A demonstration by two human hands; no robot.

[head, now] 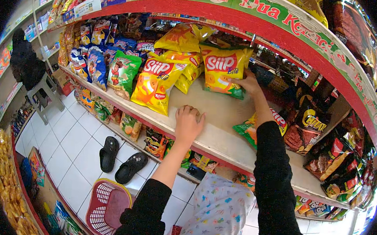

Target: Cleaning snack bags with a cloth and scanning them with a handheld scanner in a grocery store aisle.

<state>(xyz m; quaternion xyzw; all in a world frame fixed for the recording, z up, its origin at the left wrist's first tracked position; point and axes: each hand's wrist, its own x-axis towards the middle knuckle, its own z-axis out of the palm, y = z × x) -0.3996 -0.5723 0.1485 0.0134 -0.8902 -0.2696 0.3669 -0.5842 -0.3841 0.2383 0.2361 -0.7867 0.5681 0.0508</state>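
My right hand (pixel 252 84) grips the right side of a yellow SiiP Bite snack bag (pixel 218 69) with a green lower edge, holding it fairly upright over the shelf (pixel 220 110). On the bare shelf surface near the front edge rests my left hand (pixel 188 122), fingers curled down, thumb apart, no object visible in it. Just left of it leans a yellow SiiP Bite bag (pixel 158 82), with more yellow bags (pixel 177 39) stacked behind. Another SiiP bag, green and yellow (pixel 248 130), lies partly hidden behind my right forearm.
A green snack bag (pixel 123 73) and blue bags (pixel 97 67) stand farther left. Brown Chitato bags (pixel 307 129) fill the right side. A red upper shelf edge (pixel 196 11) arches overhead. On the tiled floor are a pink plastic basket (pixel 110 207), black clogs (pixel 109 154) and a grey stool (pixel 47 91).
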